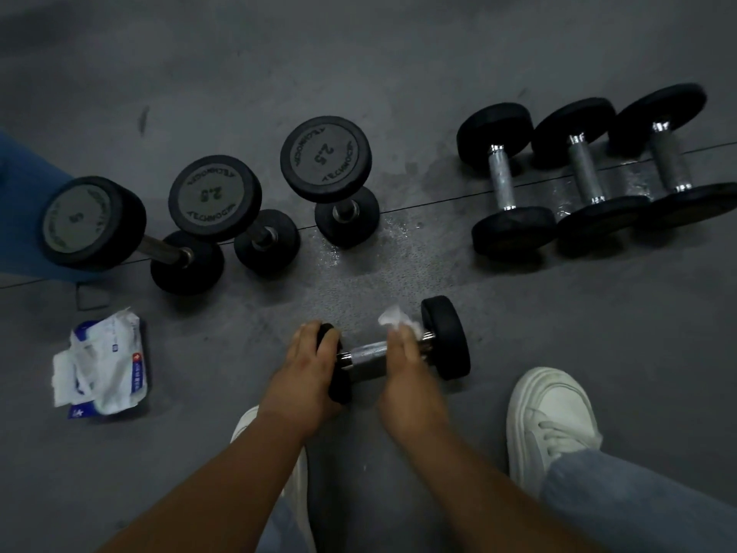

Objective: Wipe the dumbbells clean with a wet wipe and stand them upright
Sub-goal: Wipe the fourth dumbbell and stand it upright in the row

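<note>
Work piece: one dumbbell lies on its side on the grey floor, just ahead of the person's feet, bar running left to right. Not yet stood up.
Left hand: I see the left hand clamped over the dumbbell's left head, fingers curled across its top edge.
Right hand: the right hand sits on the bar close to the right head, fingers closed on a wet wipe; I cannot tell whether they wrap the bar fully.
Hand spacing: apart, a bare stretch of knurled bar between them.
Wet wipe: white, crumpled, one loose corner standing up past the fingers.
Upright row: three stand on end at upper left: the dumbbell marked 5, the middle dumbbell marked 2.5, and the third upright dumbbell, also 2.5.
Lying row: three at upper right lie side by side: the first lying dumbbell, second lying dumbbell, outermost lying dumbbell; neighbouring heads look to touch.
Floor: a damp patch shines between the two rows.
Wipe pack: the wipe pack lies open on the floor, left of the left hand and well apart, white sheets bulging out.
Feet: a white shoe right of the work piece; a second shoe mostly hidden under the left forearm.
Left edge: a blue object behind the 5; I cannot identify it.
</note>
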Demonstrator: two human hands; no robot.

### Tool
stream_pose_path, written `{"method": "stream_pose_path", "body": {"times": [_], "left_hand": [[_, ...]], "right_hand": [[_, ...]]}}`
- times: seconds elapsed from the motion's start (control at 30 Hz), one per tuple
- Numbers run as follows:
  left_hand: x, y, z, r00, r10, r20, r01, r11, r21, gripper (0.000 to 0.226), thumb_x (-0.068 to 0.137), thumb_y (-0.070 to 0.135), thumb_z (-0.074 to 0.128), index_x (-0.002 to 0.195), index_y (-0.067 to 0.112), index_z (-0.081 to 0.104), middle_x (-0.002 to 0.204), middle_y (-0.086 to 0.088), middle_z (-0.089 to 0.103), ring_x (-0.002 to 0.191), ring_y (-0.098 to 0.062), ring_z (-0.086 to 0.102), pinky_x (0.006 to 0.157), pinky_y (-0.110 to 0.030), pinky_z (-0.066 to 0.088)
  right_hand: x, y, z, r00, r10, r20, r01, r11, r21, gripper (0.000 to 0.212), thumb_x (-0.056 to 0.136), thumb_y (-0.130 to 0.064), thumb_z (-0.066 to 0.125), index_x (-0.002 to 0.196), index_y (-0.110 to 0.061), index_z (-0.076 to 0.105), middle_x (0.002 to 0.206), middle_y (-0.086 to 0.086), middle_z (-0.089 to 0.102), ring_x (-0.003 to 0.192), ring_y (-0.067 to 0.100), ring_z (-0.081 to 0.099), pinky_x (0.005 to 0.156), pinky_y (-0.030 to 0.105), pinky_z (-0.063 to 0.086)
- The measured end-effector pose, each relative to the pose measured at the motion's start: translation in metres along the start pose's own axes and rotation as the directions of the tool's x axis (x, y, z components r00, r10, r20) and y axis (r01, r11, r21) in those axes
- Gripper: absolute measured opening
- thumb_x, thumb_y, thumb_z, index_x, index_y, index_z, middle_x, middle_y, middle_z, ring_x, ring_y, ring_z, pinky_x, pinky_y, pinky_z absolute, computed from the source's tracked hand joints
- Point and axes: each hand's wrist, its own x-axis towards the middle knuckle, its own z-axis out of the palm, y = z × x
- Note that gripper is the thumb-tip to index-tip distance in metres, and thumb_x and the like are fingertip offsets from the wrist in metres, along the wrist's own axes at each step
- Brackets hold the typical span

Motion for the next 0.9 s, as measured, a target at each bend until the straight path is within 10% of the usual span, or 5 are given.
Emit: {"method": "stream_pose_path", "body": {"times": [0.1,0.2,0.4,0.57,0.9], "left_hand": [[0.001,0.000,-0.002,1.000,-0.015,0.020,0.015,1.000,0.016,0.102,0.060,0.031,0.085,0.146,0.020,0.032,0.153,-0.004,0.018,0.143,-0.024,0.022,0.094,-0.037,0.052],[0.005,0.002,-0.005,0.999,0.000,0.047,-0.001,1.000,0.021,0.102,0.065,0.033,0.084,0.149,0.020,0.028,0.154,-0.006,0.016,0.144,-0.026,0.021,0.098,-0.037,0.048],[0.016,-0.001,-0.018,0.989,-0.012,0.151,0.000,0.997,0.077,0.113,0.062,0.036,0.087,0.152,0.021,0.020,0.155,-0.005,0.012,0.145,-0.024,0.018,0.103,-0.037,0.045],[0.015,0.001,-0.022,0.985,-0.015,0.173,-0.001,0.996,0.091,0.113,0.064,0.033,0.087,0.152,0.019,0.017,0.154,-0.006,0.012,0.144,-0.025,0.019,0.103,-0.038,0.046],[0.020,-0.009,-0.022,0.973,0.078,0.216,-0.108,0.986,0.129,0.117,0.063,0.040,0.086,0.151,0.015,0.013,0.148,-0.009,0.018,0.138,-0.028,0.024,0.106,-0.039,0.043]], "right_hand": [[0.001,-0.013,0.003,0.998,0.040,-0.041,-0.034,0.992,0.125,0.078,0.086,0.004,0.049,0.154,-0.019,0.016,0.160,-0.002,0.011,0.126,0.025,0.046,0.100,0.024,0.042],[-0.007,-0.023,0.014,0.963,-0.249,0.107,0.212,0.939,0.270,0.048,0.096,-0.005,0.042,0.142,-0.019,0.037,0.143,0.000,0.041,0.128,0.021,0.045,0.095,0.007,0.030],[0.002,-0.015,-0.005,0.987,-0.136,0.083,0.147,0.977,-0.154,0.080,0.087,-0.003,0.047,0.154,-0.030,0.012,0.161,-0.003,0.001,0.119,0.026,0.051,0.090,0.037,0.051],[0.020,-0.017,-0.030,0.958,-0.284,0.047,0.285,0.915,-0.285,0.030,0.094,-0.015,0.049,0.123,-0.019,0.057,0.121,0.004,0.055,0.111,0.026,0.052,0.081,0.037,0.048],[0.025,-0.027,-0.047,0.920,-0.378,0.098,0.388,0.855,-0.343,0.016,0.094,-0.020,0.047,0.102,-0.016,0.061,0.101,0.004,0.056,0.100,0.021,0.047,0.082,0.029,0.042]]}}
